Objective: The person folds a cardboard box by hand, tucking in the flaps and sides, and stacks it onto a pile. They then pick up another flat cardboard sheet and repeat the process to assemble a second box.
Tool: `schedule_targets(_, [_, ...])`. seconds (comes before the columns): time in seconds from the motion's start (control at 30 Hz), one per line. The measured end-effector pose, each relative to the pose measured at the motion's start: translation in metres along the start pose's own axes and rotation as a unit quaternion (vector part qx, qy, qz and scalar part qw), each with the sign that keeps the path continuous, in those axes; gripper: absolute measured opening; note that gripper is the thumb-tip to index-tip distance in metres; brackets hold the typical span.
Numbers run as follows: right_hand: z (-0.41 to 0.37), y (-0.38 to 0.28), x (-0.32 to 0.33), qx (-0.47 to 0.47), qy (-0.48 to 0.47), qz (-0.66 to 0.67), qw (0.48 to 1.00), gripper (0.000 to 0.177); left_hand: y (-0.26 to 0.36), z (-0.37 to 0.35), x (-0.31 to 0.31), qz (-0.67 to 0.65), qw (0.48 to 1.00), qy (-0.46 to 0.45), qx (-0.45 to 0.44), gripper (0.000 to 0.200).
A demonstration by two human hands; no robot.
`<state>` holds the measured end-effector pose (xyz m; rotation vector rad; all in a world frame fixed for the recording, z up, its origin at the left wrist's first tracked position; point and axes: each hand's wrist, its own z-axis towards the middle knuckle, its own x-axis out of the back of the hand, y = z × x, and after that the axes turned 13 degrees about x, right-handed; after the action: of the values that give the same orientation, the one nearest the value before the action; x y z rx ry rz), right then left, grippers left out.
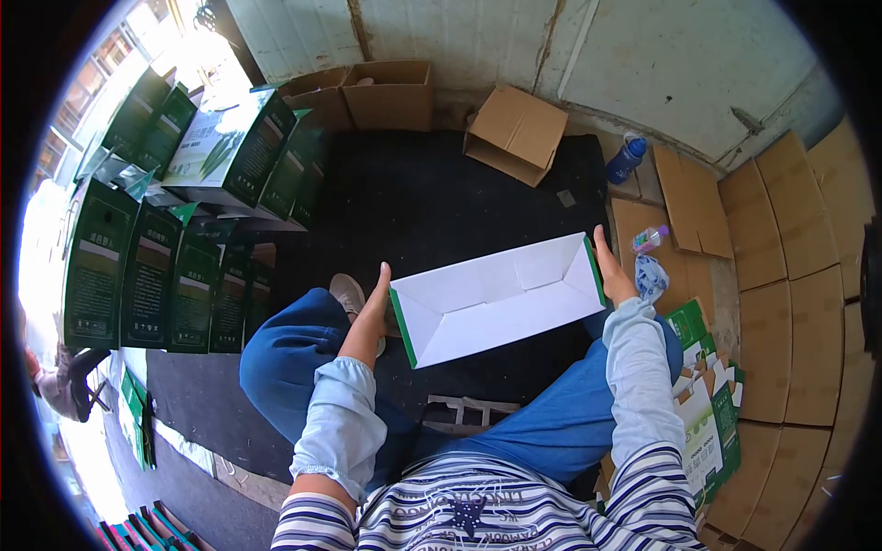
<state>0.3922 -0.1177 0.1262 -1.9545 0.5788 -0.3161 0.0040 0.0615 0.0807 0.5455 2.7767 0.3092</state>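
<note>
An open cardboard box (501, 317), white inside with green end panels, is held up between my two hands above my lap. My left hand (372, 308) presses against its left green end, thumb pointing up. At the right end, my right hand (614, 271) grips the other green panel, thumb also raised. The inside of the box faces me, and its bottom flaps lie folded together. Most of the fingers are hidden behind the end panels.
Several green printed boxes (193, 285) are stacked at the left. Flattened green cartons (707, 422) lie at my right, beside a wall of brown cartons (790, 340). An open brown box (516, 133), a blue bottle (627, 161) and a small clear bottle (650, 240) are ahead.
</note>
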Motion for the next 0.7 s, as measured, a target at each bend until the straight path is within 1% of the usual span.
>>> schedule_targets(0.1, [-0.01, -0.013, -0.012, -0.005, 0.028, 0.016, 0.999, 0.079, 0.001, -0.012, -0.008, 0.001, 1.0, 0.018, -0.001, 0.097])
schedule_targets(0.2, [-0.003, -0.006, -0.001, 0.079, -0.015, 0.066, 0.995, 0.077, -0.001, -0.015, -0.007, -0.018, 0.997, -0.003, -0.078, 0.079])
schedule_targets(0.23, [-0.022, -0.026, -0.01, 0.12, 0.03, 0.065, 0.99, 0.072, 0.0, -0.023, -0.007, -0.025, 0.994, -0.002, -0.11, 0.071])
schedule_targets(0.27, [-0.022, -0.026, -0.004, 0.175, 0.078, 0.048, 0.98, 0.073, 0.002, -0.031, -0.007, -0.032, 0.989, -0.001, -0.143, 0.064])
schedule_targets(0.3, [-0.021, -0.028, 0.009, 0.212, 0.039, 0.074, 0.974, 0.075, 0.003, -0.042, -0.01, -0.006, 0.959, -0.023, -0.282, 0.063])
schedule_targets(0.33, [-0.022, -0.033, 0.015, 0.249, -0.002, 0.099, 0.963, 0.076, 0.003, -0.051, -0.013, 0.014, 0.924, -0.034, -0.381, 0.065])
schedule_targets(0.37, [-0.022, -0.037, 0.019, 0.254, -0.019, 0.122, 0.959, 0.076, 0.008, -0.054, -0.009, -0.002, 0.911, -0.031, -0.411, 0.064])
schedule_targets(0.4, [-0.024, -0.041, 0.017, 0.239, 0.003, 0.117, 0.964, 0.075, 0.014, -0.061, -0.007, -0.018, 0.897, -0.029, -0.441, 0.063])
schedule_targets(0.43, [-0.026, -0.043, 0.013, 0.223, 0.025, 0.111, 0.968, 0.074, 0.016, -0.08, -0.009, -0.025, 0.901, -0.03, -0.433, 0.062])
schedule_targets(0.47, [-0.028, -0.045, 0.011, 0.207, 0.049, 0.106, 0.971, 0.073, 0.02, -0.076, -0.003, -0.022, 0.9, 0.014, -0.435, 0.068])
schedule_targets(0.5, [-0.019, -0.031, 0.02, 0.193, -0.001, 0.062, 0.979, 0.075, 0.019, -0.073, 0.004, -0.025, 0.906, 0.001, -0.422, 0.069])
schedule_targets(0.53, [-0.017, -0.022, 0.012, 0.182, 0.038, 0.061, 0.981, 0.077, 0.017, -0.07, 0.008, -0.029, 0.912, -0.011, -0.408, 0.07])
schedule_targets(0.6, [-0.015, -0.005, -0.001, 0.143, 0.078, 0.036, 0.986, 0.076, 0.01, -0.059, 0.001, -0.077, 0.925, 0.082, -0.364, 0.077])
schedule_targets(0.63, [-0.015, 0.001, -0.003, 0.115, 0.07, 0.028, 0.991, 0.076, 0.005, -0.058, 0.002, -0.025, 0.935, 0.092, -0.342, 0.08])
schedule_targets(0.67, [-0.016, 0.009, -0.005, 0.085, 0.064, 0.02, 0.994, 0.075, 0.0, -0.056, 0.001, 0.015, 0.912, 0.051, -0.406, 0.081])
schedule_targets(0.7, [-0.019, 0.012, -0.006, 0.059, 0.052, 0.015, 0.997, 0.075, -0.001, -0.043, 0.007, -0.032, 0.937, 0.022, -0.347, 0.082])
